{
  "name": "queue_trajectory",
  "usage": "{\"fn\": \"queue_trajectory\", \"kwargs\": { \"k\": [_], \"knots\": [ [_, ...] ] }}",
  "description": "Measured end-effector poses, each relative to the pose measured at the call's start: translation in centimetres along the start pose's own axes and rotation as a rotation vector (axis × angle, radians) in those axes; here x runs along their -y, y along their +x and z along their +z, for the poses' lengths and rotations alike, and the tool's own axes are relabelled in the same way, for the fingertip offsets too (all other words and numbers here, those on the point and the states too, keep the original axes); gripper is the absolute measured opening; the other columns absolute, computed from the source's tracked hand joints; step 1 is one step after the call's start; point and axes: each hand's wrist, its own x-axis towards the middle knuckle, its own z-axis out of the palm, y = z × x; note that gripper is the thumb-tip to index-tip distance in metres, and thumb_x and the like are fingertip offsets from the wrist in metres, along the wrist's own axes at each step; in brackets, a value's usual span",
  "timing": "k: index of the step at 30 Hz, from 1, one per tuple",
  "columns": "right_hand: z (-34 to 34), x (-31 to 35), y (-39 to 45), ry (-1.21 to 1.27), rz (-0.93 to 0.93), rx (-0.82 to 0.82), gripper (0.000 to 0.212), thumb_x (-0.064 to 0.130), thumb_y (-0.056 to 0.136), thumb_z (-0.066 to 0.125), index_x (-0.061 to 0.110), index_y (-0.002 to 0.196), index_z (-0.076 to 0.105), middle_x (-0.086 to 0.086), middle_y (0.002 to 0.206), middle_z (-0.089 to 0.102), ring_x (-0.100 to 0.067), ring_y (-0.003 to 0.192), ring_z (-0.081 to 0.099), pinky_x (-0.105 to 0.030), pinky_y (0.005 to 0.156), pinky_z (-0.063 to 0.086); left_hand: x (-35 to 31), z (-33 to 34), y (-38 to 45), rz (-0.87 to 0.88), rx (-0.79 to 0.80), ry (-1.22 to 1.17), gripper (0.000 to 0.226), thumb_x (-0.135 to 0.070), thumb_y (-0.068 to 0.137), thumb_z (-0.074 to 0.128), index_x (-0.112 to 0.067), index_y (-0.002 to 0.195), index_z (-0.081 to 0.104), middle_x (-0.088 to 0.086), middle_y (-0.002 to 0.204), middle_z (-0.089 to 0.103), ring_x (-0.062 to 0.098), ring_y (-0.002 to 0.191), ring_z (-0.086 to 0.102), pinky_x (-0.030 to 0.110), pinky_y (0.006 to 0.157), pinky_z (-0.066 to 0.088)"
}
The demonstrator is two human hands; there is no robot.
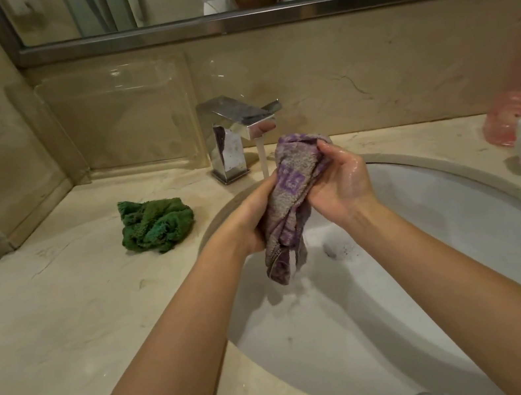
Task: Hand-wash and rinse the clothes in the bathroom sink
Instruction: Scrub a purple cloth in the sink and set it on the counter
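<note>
I see my left hand [256, 213] and right hand [341, 179] both gripping the purple cloth [290, 199] over the sink [467, 230], beside the tap [240, 131] stream. A green cloth [156, 226] lies on the bench [64, 319] left of the sink.

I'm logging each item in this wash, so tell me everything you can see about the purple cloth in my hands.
The purple cloth is a grey-lilac terry piece with a darker purple square-pattern band. It looks soaked and is bunched into a vertical twist above the sink, beside the running faucet stream. The left hand grips its middle from the left; the right hand pinches its upper part from the right. Its lower end hangs free over the basin, apparently dripping.
</note>
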Motion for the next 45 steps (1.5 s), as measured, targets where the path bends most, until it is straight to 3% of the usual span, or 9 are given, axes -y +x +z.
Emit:
{"fn": "queue_trajectory", "kwargs": {
  "k": [4, 9, 15, 21, 25, 31, 35, 40, 45],
  "knots": [
    [0.3, -0.2, 0.1, -0.080, -0.025, -0.058, 0.025, 0.025, 0.090, 0.048, 0.003, 0.093, 0.061, -0.016, 0.096, 0.065, -0.027, 0.089, 0.061, -0.036, 0.089, 0.047, -0.5, -0.1, -0.2, 0.132, -0.129, -0.193, 0.026, -0.036, 0.093, 0.061, -0.010, 0.091, 0.067, 0.006, 0.076, 0.073, 0.021, 0.073, 0.068, 0.036, 0.075, 0.056],
    [-2.2, -2.4, 0.1, -0.549, 0.121, -0.601, 0.022, 0.024, 0.093, 0.057, 0.012, 0.075, 0.060, -0.004, 0.073, 0.061, -0.013, 0.058, 0.057, -0.032, 0.068, 0.051, -0.5, -0.6, -0.2, 0.264, -0.197, -0.437, 0.035, -0.024, 0.092, 0.063, -0.003, 0.119, 0.059, 0.022, 0.114, 0.067, 0.038, 0.103, 0.066, 0.052, 0.090, 0.052],
    [-1.7, -5.3, -0.5, -0.372, 0.582, -0.444, 0.043, 0.037, 0.094, 0.037, 0.008, 0.115, 0.062, -0.019, 0.116, 0.058, -0.036, 0.099, 0.058, -0.056, 0.077, 0.051, -0.2, -1.0, 1.1, 0.273, -0.308, -0.522, 0.056, -0.034, 0.088, 0.067, -0.004, 0.133, 0.051, 0.024, 0.113, 0.068, 0.040, 0.099, 0.068, 0.052, 0.078, 0.058],
    [-0.9, -4.8, 0.3, -0.145, 0.240, -0.444, 0.037, 0.037, 0.097, 0.041, 0.007, 0.114, 0.055, -0.020, 0.118, 0.065, -0.035, 0.100, 0.065, -0.047, 0.090, 0.052, 0.1, 0.7, 0.3, 0.508, -0.469, -0.006, 0.016, -0.032, 0.096, 0.054, -0.020, 0.107, 0.054, 0.009, 0.110, 0.064, 0.025, 0.104, 0.063, 0.045, 0.096, 0.051],
    [-0.7, -4.8, 0.2, -0.238, 0.164, -0.486, 0.033, 0.034, 0.092, 0.050, 0.008, 0.105, 0.067, -0.015, 0.106, 0.072, -0.032, 0.094, 0.069, -0.046, 0.089, 0.053, 1.3, 1.3, 0.4, 0.646, -0.600, 0.581, 0.042, -0.040, 0.101, 0.040, -0.012, 0.132, 0.036, 0.009, 0.138, 0.036, 0.022, 0.131, 0.035, 0.035, 0.114, 0.027],
    [-0.7, -4.6, 0.7, -0.167, 0.042, -0.617, 0.039, 0.023, 0.091, 0.045, 0.000, 0.119, 0.057, -0.021, 0.112, 0.067, -0.035, 0.093, 0.070, -0.045, 0.076, 0.059, 1.7, 2.1, -0.1, 0.671, -0.565, 0.499, 0.030, -0.040, 0.103, 0.035, -0.014, 0.118, 0.034, 0.007, 0.125, 0.040, 0.023, 0.119, 0.042, 0.028, 0.098, 0.032],
    [-0.2, -4.8, 0.4, -0.254, 0.019, -0.574, 0.076, 0.044, 0.058, 0.063, 0.006, 0.123, 0.053, -0.015, 0.112, 0.067, -0.030, 0.092, 0.070, -0.040, 0.073, 0.058, 1.9, 1.9, 0.5, 0.656, -0.499, 0.580, 0.037, -0.041, 0.104, 0.029, -0.014, 0.122, 0.045, 0.010, 0.124, 0.050, 0.021, 0.112, 0.049, 0.034, 0.099, 0.040],
    [0.7, -5.1, -1.3, -0.916, -0.194, -0.450, 0.032, 0.049, 0.088, 0.059, 0.018, 0.093, 0.055, 0.000, 0.089, 0.067, -0.017, 0.084, 0.065, -0.036, 0.077, 0.054, 1.7, 2.2, -0.2, 0.750, -0.528, 0.550, 0.042, -0.031, 0.107, 0.026, -0.007, 0.101, 0.060, 0.001, 0.086, 0.063, 0.008, 0.079, 0.059, 0.021, 0.068, 0.045],
    [1.6, -4.4, -2.0, -1.145, -0.300, -0.373, 0.033, 0.037, 0.092, 0.057, 0.019, 0.064, 0.058, 0.007, 0.062, 0.061, -0.012, 0.065, 0.060, -0.030, 0.065, 0.048, 1.2, 1.8, -0.4, 0.757, -0.564, 0.477, 0.049, -0.029, 0.106, 0.027, -0.008, 0.078, 0.061, 0.002, 0.071, 0.062, 0.016, 0.070, 0.058, 0.031, 0.066, 0.044]
  ]
}}
